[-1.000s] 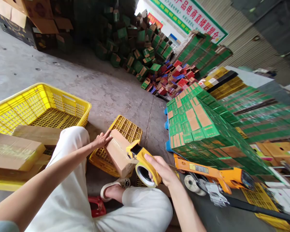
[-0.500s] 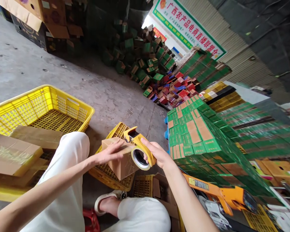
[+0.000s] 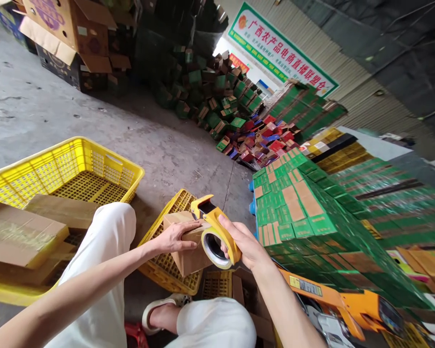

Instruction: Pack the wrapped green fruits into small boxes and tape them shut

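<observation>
A yellow tape dispenser (image 3: pixel 217 232) with a roll of clear tape is gripped by its handle in my right hand (image 3: pixel 241 241). Its head rests at or just over the top edge of a brown cardboard box (image 3: pixel 186 258); contact cannot be made out. My left hand (image 3: pixel 179 237) lies on the top of that box with its fingers stretched out, close to the tape roll. The box sits tilted on an upturned yellow plastic crate (image 3: pixel 166 268) between my knees.
At left stands a yellow basket (image 3: pixel 130 176) holding flattened-looking cardboard boxes (image 3: pixel 21 232). Green cartons (image 3: pixel 297 203) are stacked at right, beside an orange pallet-jack-like handle (image 3: pixel 322 292). Loose boxes (image 3: pixel 217 101) are heaped behind. A red stool (image 3: pixel 136 333) shows below.
My left hand has moved right along the box top and presses flatter on it. The tape dispenser and box sit slightly lower and further right in view.
</observation>
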{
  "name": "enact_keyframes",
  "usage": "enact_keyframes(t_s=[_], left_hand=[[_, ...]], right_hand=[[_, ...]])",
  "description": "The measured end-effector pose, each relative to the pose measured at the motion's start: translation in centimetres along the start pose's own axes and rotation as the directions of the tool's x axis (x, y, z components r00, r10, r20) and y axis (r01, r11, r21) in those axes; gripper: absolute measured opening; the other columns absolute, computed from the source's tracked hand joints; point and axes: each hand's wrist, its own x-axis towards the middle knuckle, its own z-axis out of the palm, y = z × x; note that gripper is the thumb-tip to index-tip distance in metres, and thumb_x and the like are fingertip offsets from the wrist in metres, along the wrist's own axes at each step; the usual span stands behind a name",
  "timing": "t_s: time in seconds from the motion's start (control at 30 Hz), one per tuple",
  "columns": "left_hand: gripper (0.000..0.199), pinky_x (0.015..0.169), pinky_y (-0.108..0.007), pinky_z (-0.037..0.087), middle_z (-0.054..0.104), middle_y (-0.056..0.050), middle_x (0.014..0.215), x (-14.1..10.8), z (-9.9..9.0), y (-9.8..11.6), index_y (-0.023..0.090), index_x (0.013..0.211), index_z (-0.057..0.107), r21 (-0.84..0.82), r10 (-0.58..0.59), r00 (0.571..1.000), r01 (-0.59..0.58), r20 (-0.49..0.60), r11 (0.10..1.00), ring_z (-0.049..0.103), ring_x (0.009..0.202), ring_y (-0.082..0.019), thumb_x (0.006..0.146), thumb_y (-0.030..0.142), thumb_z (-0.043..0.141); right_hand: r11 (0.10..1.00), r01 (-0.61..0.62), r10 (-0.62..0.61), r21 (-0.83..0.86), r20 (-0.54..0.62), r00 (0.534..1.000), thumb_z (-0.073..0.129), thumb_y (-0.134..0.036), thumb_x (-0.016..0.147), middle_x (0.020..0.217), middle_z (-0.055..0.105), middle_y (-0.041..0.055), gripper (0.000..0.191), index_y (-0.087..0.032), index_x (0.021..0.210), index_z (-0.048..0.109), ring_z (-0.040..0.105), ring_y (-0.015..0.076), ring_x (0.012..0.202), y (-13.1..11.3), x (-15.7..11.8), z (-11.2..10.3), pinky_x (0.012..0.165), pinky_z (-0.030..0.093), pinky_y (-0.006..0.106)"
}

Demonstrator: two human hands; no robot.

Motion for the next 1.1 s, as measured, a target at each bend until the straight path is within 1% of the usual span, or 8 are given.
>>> enact_keyframes(t_s=[0.1,0.2,0.3,0.43,0.6,0.83,1.0,1.1], left_hand=[[0.078,0.131,-0.055,0.039,0.055,-0.013,0.168,-0.9,1.7,2.5,0.023,0.164,0.055,-0.005,0.026,0.998,-0.026,-0.052,1.0,0.051,0.156,-0.039,0.096,0.054,0.077],[0.08,0.128,-0.058,0.042,0.056,-0.013,0.167,-2.4,3.8,4.2,0.026,0.164,0.056,0.035,-0.037,0.995,0.04,-0.088,0.999,0.054,0.152,-0.041,0.094,0.057,0.077],[0.08,0.127,-0.061,0.042,0.055,-0.013,0.167,-4.1,6.0,4.1,0.026,0.163,0.058,0.07,-0.147,0.986,0.152,-0.077,0.986,0.053,0.153,-0.045,0.091,0.055,0.078],[0.077,0.126,-0.052,0.046,0.06,-0.014,0.163,-5.2,7.6,2.8,0.024,0.158,0.063,-0.034,-0.223,0.973,0.222,-0.053,0.975,0.056,0.15,-0.045,0.086,0.046,0.079],[0.056,0.123,-0.049,0.048,0.073,-0.008,0.149,-4.1,5.9,1.9,0.023,0.149,0.071,-0.246,-0.21,0.975,0.188,-0.067,0.951,0.066,0.14,-0.038,0.096,0.042,0.071],[0.057,0.124,-0.05,0.047,0.076,-0.011,0.144,-3.0,4.2,1.0,0.02,0.143,0.075,-0.459,-0.199,0.98,0.185,0.019,0.869,0.067,0.139,-0.038,0.097,0.053,0.076],[0.062,0.134,-0.051,0.034,0.064,-0.01,0.16,-3.0,3.0,1.4,0.023,0.145,0.075,-0.413,-0.213,0.976,0.177,-0.041,0.893,0.052,0.155,-0.04,0.093,0.055,0.082],[0.065,0.134,-0.054,0.033,0.061,-0.01,0.163,-3.0,2.8,1.2,0.022,0.149,0.073,-0.367,-0.198,0.98,0.18,-0.011,0.913,0.05,0.156,-0.04,0.094,0.056,0.08]], right_hand=[[1.0,0.012,-0.013,0.008,0.011,1.0,0.079,-0.081,0.08,0.048,0.064,-0.0004,0.063,-0.019,0.074,0.068,0.056,0.0117,0.039,-0.8,-2.7,-0.8,0.038,0.046,0.02],[1.0,0.004,-0.003,-0.016,0.061,0.998,0.079,-0.082,0.08,0.051,0.066,0.0011,0.065,-0.018,0.075,0.07,0.058,0.0124,0.041,-0.5,-4.9,-1.4,0.039,0.046,0.02],[1.0,-0.015,0.016,-0.018,0.067,0.998,0.078,-0.082,0.081,0.052,0.067,0.0009,0.065,-0.018,0.077,0.071,0.059,0.0126,0.042,1.3,-5.5,-1.4,0.039,0.046,0.02],[0.997,-0.078,0.078,0.003,0.03,0.996,0.076,-0.079,0.085,0.051,0.065,0.0001,0.062,-0.018,0.077,0.07,0.057,0.0121,0.041,5.0,-4.6,-0.6,0.04,0.046,0.02],[0.997,-0.076,0.076,0.013,-0.003,0.997,0.075,-0.076,0.089,0.054,0.067,0.0001,0.058,-0.018,0.081,0.07,0.06,0.0123,0.044,7.7,-3.7,-0.5,0.043,0.048,0.02],[0.998,-0.065,0.065,-0.014,-0.005,0.998,0.074,-0.078,0.088,0.057,0.068,0.0003,0.06,-0.018,0.083,0.069,0.061,0.0125,0.047,8.6,-3.0,-0.7,0.047,0.048,0.021],[0.996,-0.081,0.085,-0.043,0.094,0.992,0.075,-0.092,0.074,0.057,0.068,0.0001,0.075,-0.018,0.084,0.067,0.062,0.0137,0.049,10.7,-3.1,-0.3,0.049,0.048,0.023],[0.995,-0.1,0.101,-0.014,0.099,0.99,0.073,-0.097,0.069,0.056,0.066,-0.001,0.079,-0.02,0.084,0.064,0.061,0.0143,0.048,11.6,-3.4,0.0,0.05,0.05,0.025]])
